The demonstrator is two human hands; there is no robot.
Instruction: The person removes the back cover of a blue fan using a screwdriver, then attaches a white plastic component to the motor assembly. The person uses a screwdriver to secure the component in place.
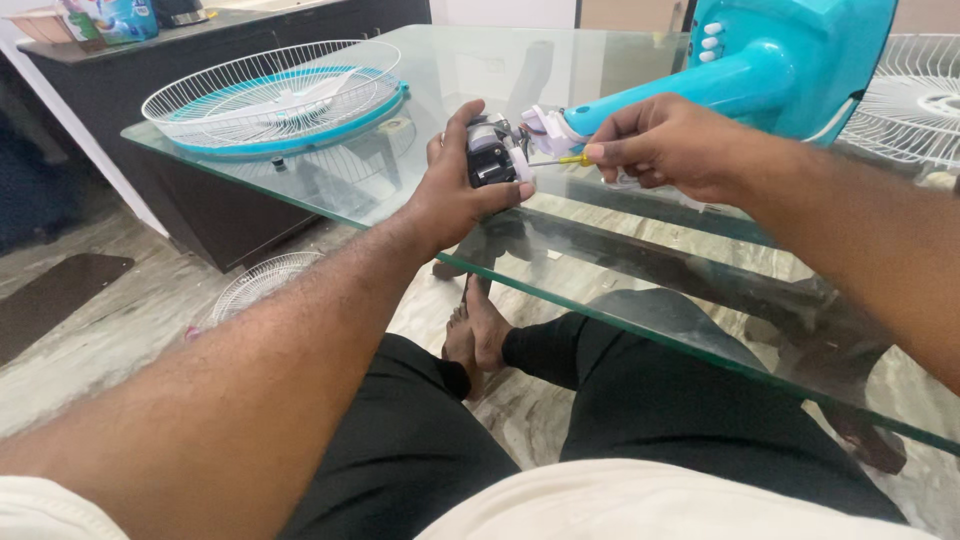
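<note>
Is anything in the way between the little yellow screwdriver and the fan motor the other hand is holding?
Nothing visible. The right hand holds the small yellow-handled screwdriver, and its thin shaft runs straight across a bare gap to the grey and black fan motor gripped by the left hand above the glass table.

Glass-topped table across the middle; beneath it, marbled stone floor. At ten o'clock, dark cabinet against a white wall; dark mat at nine o'clock.
</note>
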